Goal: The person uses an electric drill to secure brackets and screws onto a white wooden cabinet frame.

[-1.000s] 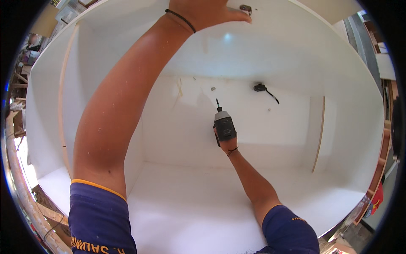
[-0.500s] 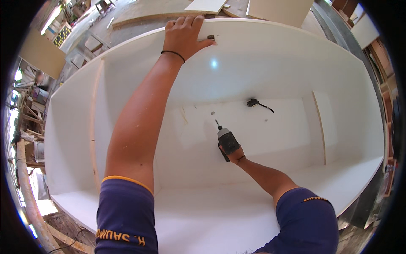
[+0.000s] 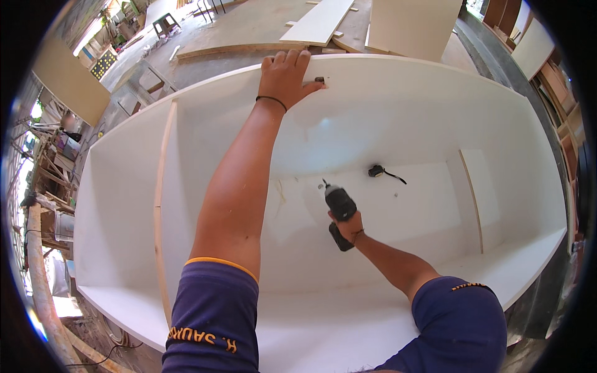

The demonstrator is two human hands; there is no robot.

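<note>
A large white cabinet carcass [image 3: 348, 276] lies in front of me with its open side up. My left hand [image 3: 283, 78] clasps its far edge, fingers over the rim and thumb on the inner face, beside a small dark fitting [image 3: 319, 79]. Down inside the cabinet, my right hand [image 3: 348, 227] grips a black and grey cordless drill [image 3: 340, 203]. Its bit points toward the far inner wall; whether the tip touches anything I cannot tell. A pale light spot shows on that wall. Right of the drill lies a black tape measure [image 3: 375, 171] with a strap.
A wood-edged divider [image 3: 160, 205] crosses the cabinet's left part, and a shorter wooden strip [image 3: 471, 199] stands at the right. Beyond the far edge lie a white board [image 3: 320, 23] and wooden sheets. A dark stool [image 3: 165, 23] stands farther off.
My view has shifted, so the cabinet sits lower in the picture. The drill has tilted, showing its battery base, and the light spot looks fainter. My left hand keeps its hold.
</note>
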